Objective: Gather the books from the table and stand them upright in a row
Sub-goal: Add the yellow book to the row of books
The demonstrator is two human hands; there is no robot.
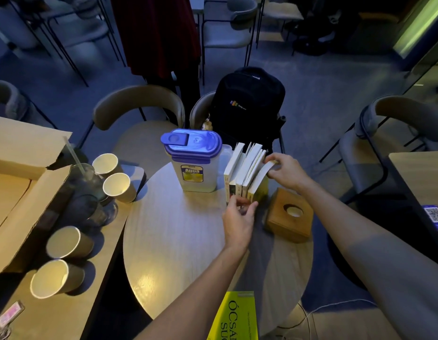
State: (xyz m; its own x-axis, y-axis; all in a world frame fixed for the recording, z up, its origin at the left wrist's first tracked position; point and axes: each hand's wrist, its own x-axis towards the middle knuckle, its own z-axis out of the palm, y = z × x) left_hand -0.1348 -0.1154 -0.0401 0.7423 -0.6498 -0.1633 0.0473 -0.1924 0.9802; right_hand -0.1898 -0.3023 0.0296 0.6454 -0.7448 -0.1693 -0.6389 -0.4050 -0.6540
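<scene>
Several books (242, 170) stand upright in a row on the round wooden table (178, 236), leaning left against a plastic water jug (194, 160). My right hand (285, 171) pinches the top far corner of the rightmost book (259, 179), which tilts. My left hand (238, 217) presses its fingers against the lower spines at the near end of the row. A yellow-green book (237, 317) lies flat at the table's near edge, cut off by the frame.
A wooden tissue box (290, 217) sits right of the row. Paper cups (116, 184), glasses and an open cardboard box (21, 190) fill the left table. A black backpack (248, 106) rests on a chair behind the jug. Chairs surround the table.
</scene>
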